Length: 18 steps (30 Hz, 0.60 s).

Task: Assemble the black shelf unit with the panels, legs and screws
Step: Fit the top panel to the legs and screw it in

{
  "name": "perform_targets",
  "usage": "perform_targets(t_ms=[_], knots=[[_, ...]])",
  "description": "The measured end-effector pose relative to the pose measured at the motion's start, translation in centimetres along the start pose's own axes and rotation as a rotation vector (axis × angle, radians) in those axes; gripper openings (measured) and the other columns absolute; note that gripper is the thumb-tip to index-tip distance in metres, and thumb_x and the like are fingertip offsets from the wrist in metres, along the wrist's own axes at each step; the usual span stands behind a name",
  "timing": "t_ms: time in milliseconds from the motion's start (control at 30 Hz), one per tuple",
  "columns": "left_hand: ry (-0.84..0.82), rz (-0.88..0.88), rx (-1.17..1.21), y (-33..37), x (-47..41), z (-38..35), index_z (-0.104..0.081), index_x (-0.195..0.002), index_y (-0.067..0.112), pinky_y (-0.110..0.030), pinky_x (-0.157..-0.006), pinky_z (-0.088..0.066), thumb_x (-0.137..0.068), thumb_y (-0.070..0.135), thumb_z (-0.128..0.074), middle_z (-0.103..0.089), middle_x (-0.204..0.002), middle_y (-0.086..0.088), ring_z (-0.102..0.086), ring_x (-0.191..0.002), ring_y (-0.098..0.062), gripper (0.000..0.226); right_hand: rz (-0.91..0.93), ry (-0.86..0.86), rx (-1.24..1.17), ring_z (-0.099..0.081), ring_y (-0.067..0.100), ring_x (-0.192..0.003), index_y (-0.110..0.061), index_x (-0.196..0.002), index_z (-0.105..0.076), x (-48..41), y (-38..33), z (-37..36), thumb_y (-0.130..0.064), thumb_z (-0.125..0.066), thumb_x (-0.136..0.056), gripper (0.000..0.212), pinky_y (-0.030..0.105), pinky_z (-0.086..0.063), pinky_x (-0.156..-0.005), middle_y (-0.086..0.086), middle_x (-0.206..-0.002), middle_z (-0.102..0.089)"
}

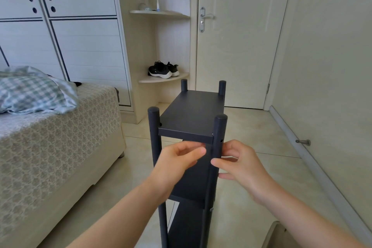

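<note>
My left hand point(177, 161) hovers under the top panel point(191, 115), fingertips pinched together; whether on a screw I cannot tell. The shelf point(191, 183) stands upright on the floor point(261, 127). My right hand point(239, 165) curls round the front right leg point(218, 133); I should steady it there and meet the hole point(221, 140) squarely.

You face a closed cream door point(237, 36) across a pale tiled floor point(251, 131) — bed point(60, 147) with a checked pillow point(34, 90) at your left, white wardrobe point(76, 32) behind it, shoes point(163, 69) on a corner shelf point(161, 80).
</note>
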<state>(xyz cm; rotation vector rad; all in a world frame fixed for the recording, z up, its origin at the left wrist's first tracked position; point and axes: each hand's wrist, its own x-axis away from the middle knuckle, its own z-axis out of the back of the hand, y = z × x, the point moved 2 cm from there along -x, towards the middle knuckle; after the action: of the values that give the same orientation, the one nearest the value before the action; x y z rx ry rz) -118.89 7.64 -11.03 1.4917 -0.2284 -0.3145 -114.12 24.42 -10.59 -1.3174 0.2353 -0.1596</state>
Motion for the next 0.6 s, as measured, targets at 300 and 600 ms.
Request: perform_targets(t_ms=[300, 600], knots=[[-0.026, 0.0, 0.319, -0.5, -1.4, -2.4, -0.074, -0.104, -0.002, -0.032, -0.098, -0.054, -0.068, 0.037, -0.076, -0.072, -0.109, -0.02, -0.069, -0.107, -0.028, 0.053, -0.001, -0.003, -0.055, -0.072, 0.013, -0.088, -0.014, -0.095, -0.066, 0.1, 0.8, 0.1, -0.007, -0.076, -0.081, 0.018, 0.039, -0.061, -0.077, -0.003, -0.095, -0.071], [-0.059, -0.006, 0.423, -0.6, -2.0, -3.3, -0.069, -0.108, -0.009, -0.028, -0.086, -0.057, -0.074, 0.026, -0.074, -0.072, -0.106, -0.025, -0.072, -0.099, -0.029, 0.05, 0.005, -0.001, -0.027, -0.07, 0.014, -0.088, -0.013, -0.091, -0.063, 0.1, 0.9, 0.7, -0.009, -0.074, -0.084, 0.014, 0.037, -0.062, -0.075, 0.0, -0.095, -0.069]])
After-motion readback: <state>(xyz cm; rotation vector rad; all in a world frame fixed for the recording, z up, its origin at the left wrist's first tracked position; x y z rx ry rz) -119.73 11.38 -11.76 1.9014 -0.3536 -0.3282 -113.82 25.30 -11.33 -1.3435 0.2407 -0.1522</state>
